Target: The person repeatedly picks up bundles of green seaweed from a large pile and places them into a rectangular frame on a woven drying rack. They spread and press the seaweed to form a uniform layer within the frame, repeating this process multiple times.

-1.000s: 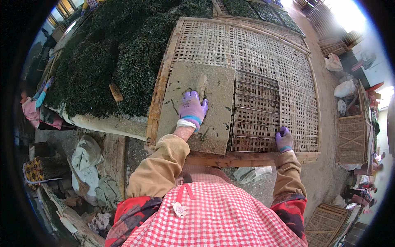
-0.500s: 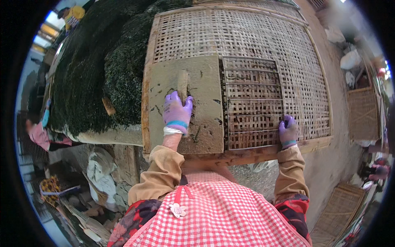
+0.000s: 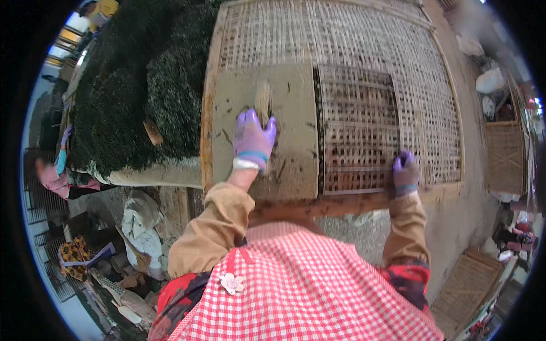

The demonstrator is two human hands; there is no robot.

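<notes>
My left hand (image 3: 253, 139), in a purple glove, is closed around the near end of a wooden handle (image 3: 263, 98). Beneath it is a flat, grey-green board (image 3: 296, 165) with dark scraps stuck to it. To the right of the board lies a thin rectangular wire frame (image 3: 359, 123) over the woven lattice; its crossbars look blurred. My right hand (image 3: 405, 171), gloved alike, is at the frame's near right edge with its fingers curled. My palms hide parts of both grips.
The woven bamboo lattice (image 3: 421, 96) with a wooden rim (image 3: 364, 203) carries both pieces. Left of it is a heap of dark green strands (image 3: 114, 113), with a wooden block (image 3: 152, 133) on top. People work at the far left. White sacks (image 3: 141, 227) stand below left.
The whole scene has shifted up and slightly right in view. Both hands keep about the same places on the handle and frame. The frame's bars, sharp before, are now blurred.
</notes>
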